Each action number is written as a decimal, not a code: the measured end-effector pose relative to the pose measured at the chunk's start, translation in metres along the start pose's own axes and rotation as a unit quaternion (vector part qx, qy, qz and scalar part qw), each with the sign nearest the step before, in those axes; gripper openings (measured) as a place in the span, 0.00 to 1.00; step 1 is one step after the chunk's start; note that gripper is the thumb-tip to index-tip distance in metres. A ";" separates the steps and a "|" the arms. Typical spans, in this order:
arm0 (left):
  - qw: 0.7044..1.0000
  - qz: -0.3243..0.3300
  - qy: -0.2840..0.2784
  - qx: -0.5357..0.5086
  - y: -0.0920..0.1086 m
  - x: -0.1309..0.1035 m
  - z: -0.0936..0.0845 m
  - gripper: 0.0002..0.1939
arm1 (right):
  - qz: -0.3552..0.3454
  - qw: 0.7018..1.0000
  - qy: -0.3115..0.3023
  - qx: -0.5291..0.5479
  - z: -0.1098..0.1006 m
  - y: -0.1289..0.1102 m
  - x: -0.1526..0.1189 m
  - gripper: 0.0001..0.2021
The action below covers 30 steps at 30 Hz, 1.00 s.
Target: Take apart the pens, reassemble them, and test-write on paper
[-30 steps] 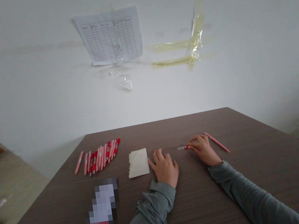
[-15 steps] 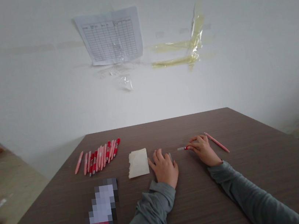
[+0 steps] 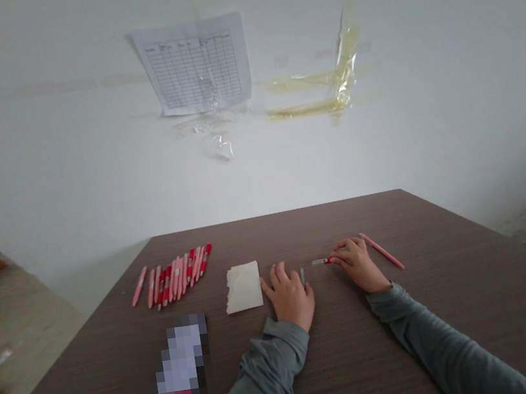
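Note:
My left hand (image 3: pixel 293 298) rests on the table with its fingers apart, holding nothing. A small grey piece (image 3: pixel 302 275), perhaps a pen cap, is just beyond its thumb and index finger. My right hand (image 3: pixel 358 265) pinches a red pen (image 3: pixel 321 261) between thumb and fingertips. The pen's clear end points left, and the hand covers the rest of it. Just past the right hand lies a pink pen (image 3: pixel 382 251), slanting down to the right.
Several pink and red pens (image 3: pixel 177 279) lie in a slanted row at the left. A torn-edged cream paper (image 3: pixel 243 288) is left of my left hand. Nearer me is a long blurred-out object (image 3: pixel 176 372). A wall stands behind the brown table (image 3: pixel 272 231).
The small grey piece has shifted slightly right, a little clear of my left index finger. Both hands have stayed almost still, and the right one keeps its pinch on the red pen.

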<state>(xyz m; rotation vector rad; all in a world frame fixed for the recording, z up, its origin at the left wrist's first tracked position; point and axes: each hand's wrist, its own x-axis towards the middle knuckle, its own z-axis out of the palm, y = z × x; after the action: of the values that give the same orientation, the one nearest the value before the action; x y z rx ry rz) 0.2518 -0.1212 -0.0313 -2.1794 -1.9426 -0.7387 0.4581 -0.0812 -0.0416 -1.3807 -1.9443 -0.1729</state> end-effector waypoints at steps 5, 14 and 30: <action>1.000 0.001 0.006 -0.002 0.000 0.001 0.001 0.11 | -0.003 1.000 0.002 -0.003 0.000 0.000 0.001 0.11; 1.000 0.006 -0.003 -0.007 -0.001 0.002 0.001 0.10 | 0.000 1.000 -0.002 0.001 0.000 -0.001 0.001 0.12; 1.000 0.004 -0.005 -0.002 0.000 0.002 0.000 0.11 | 0.000 1.000 -0.004 0.008 -0.001 -0.002 0.001 0.13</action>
<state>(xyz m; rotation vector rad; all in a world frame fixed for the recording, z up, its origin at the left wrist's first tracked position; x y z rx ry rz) 0.2516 -0.1195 -0.0306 -2.1953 -1.9382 -0.7335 0.4571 -0.0817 -0.0394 -1.3727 -1.9476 -0.1512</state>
